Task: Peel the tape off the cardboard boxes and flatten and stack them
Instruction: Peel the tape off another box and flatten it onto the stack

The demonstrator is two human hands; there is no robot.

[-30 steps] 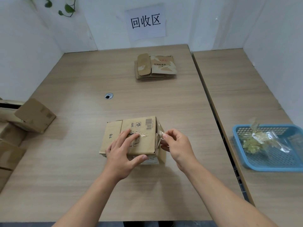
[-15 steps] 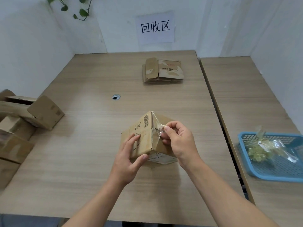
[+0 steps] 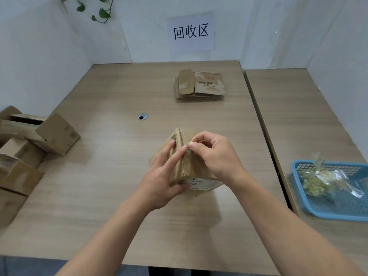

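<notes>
A small brown cardboard box (image 3: 184, 170) stands tilted on one corner in the middle of the wooden table (image 3: 111, 176), one edge pointing up. My left hand (image 3: 165, 176) grips its left face, fingers spread over the barcode side. On the right, my right hand (image 3: 214, 156) pinches a strip of clear tape (image 3: 188, 146) at the top edge between thumb and forefinger. Much of the box's right face is hidden behind that hand. At the far end of the table lies a stack of flattened boxes (image 3: 200, 85).
Several unflattened boxes (image 3: 29, 144) are piled at the table's left edge. A blue plastic basket (image 3: 298, 168) on the adjoining right table holds crumpled peeled tape (image 3: 326, 180). A cable hole (image 3: 142, 116) sits mid-table. White walls close in behind.
The box went from lying flat to tilted up on a corner and turned clockwise. My right hand stayed pinched on the tape and rose along the top edge; my left hand shifted its grip.
</notes>
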